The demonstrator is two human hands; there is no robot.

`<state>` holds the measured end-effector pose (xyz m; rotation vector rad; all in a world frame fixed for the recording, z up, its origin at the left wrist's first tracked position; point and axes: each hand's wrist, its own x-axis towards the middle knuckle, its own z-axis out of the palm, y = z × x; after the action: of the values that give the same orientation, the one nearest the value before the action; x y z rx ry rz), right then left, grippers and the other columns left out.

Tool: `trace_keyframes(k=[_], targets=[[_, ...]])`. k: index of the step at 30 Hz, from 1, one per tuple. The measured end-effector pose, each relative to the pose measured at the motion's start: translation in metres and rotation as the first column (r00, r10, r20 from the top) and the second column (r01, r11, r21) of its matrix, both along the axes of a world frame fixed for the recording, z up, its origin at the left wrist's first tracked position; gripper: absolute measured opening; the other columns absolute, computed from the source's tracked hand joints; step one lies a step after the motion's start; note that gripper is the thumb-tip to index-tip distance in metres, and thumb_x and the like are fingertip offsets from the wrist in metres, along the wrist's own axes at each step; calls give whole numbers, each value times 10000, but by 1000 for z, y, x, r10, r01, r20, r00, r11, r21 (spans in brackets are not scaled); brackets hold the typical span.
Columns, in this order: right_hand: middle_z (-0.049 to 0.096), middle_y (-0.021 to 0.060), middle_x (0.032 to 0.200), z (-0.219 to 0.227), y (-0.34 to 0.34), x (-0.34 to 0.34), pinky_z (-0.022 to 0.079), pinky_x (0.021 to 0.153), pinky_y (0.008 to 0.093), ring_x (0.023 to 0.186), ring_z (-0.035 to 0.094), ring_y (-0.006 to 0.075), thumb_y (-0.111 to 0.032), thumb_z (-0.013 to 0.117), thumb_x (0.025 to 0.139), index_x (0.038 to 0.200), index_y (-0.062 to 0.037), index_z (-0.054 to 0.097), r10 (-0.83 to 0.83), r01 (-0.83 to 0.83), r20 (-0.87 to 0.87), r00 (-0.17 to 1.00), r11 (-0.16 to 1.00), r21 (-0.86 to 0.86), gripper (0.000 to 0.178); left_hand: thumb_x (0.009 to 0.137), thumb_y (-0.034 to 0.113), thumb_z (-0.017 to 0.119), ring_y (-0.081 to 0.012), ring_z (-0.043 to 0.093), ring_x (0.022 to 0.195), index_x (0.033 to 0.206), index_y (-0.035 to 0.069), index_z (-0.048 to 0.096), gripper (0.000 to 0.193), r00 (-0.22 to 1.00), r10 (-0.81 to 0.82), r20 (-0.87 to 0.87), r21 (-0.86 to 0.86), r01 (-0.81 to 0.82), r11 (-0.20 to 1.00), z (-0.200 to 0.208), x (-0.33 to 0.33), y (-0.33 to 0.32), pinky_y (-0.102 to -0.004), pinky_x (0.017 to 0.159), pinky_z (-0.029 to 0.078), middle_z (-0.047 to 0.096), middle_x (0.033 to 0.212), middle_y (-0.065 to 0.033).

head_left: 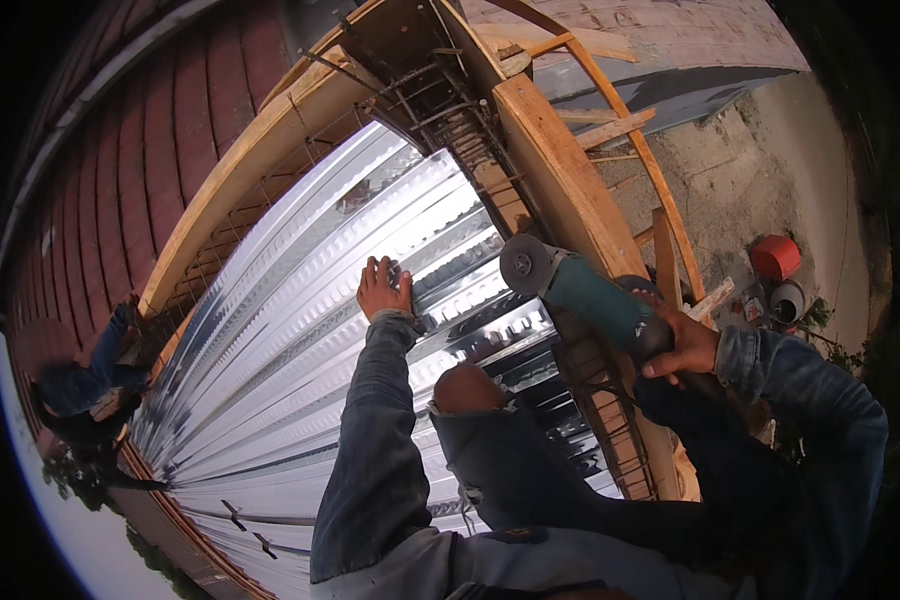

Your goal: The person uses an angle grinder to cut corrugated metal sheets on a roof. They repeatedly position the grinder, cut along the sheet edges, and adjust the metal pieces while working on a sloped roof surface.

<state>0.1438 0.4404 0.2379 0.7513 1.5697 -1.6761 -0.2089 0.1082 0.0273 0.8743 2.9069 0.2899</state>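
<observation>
My right hand [685,345] is wrapped round the rear of a teal angle grinder [598,300]. The grinder's round disc [523,264] points to the left, over the edge of the shiny corrugated metal decking [330,260]. My left hand [383,288] lies with fingers spread on the decking, left of the disc. A small dark patch shows beside its fingers, too small to tell. My bent knee [468,388], in torn jeans, is between my two arms.
A wooden formwork board [560,170] runs along the decking's right side, beside a trench of rebar [440,105]. Another curved board [240,165] borders the left. A co-worker [80,385] crouches at the far left. Lower ground with a red container [775,257] lies beyond the right edge.
</observation>
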Motion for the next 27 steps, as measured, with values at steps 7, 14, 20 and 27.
trace_keyframes(k=[7,14,20,27], targets=[[72,245,1494,-50,-6,33,-70,1102,409,1401,-33,323,-549,672,655,1414,-4,245,-113,125,-277,954,992,24,1028,840,439,516,-335,393,1238,1260,129,496,522,996,-83,38,-11,84,996,-5,-6,2,-474,990,321,421,1359,-140],[217,290,1428,-62,-1,29,-66,1097,403,1390,-61,310,-349,716,688,1321,46,358,-259,228,-117,959,946,-231,827,879,472,464,-371,398,1223,1263,104,486,533,985,-136,108,1,137,991,-8,-10,2,-448,994,333,402,1365,-185],[102,301,1468,-66,-7,31,-44,1101,439,1395,4,356,-564,685,638,1351,32,342,-109,113,-182,977,993,16,991,871,432,529,-352,379,1258,1266,71,494,536,952,-155,263,102,133,986,-15,-23,-10,-424,1026,311,378,1377,-220],[351,270,1301,-57,-2,18,217,1013,445,1216,324,333,-395,727,679,1277,28,406,-212,209,-81,974,977,-50,799,580,604,758,-361,398,1249,1301,83,469,936,910,188,371,-302,-73,950,-1,-101,-66,-406,1027,342,429,1314,-251]])
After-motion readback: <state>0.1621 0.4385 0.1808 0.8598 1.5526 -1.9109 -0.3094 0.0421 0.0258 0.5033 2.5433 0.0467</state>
